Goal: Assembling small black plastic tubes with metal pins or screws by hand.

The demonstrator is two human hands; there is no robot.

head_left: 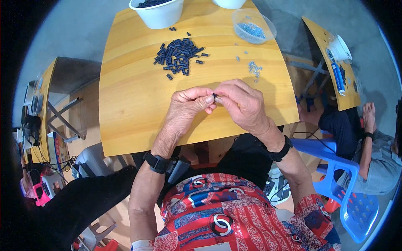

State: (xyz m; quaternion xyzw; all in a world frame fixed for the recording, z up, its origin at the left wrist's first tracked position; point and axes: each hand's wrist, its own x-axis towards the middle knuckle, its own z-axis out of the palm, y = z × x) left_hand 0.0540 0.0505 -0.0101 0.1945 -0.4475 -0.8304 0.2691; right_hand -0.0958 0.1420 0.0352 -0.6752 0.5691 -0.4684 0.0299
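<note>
Over the near middle of the wooden table (138,113), my two hands meet at the fingertips. A small black plastic piece (215,95) is pinched between them, mostly covered by the fingers. My left hand (190,103) grips it from the left with thumb and fingers. My right hand (241,102) closes on it from the other side; whether it also holds a tiny metal part is hidden. Beyond the hands lies a heap of small black plastic pieces (178,54). To the right of that heap is a little scatter of small silvery metal parts (254,69).
A white tub (159,16) of black pieces stands at the far left edge, a clear plastic bowl (253,29) of silvery parts at the far right. Another white container (229,3) is partly visible. Right of me are a blue plastic chair (343,180) and a seated person (377,154).
</note>
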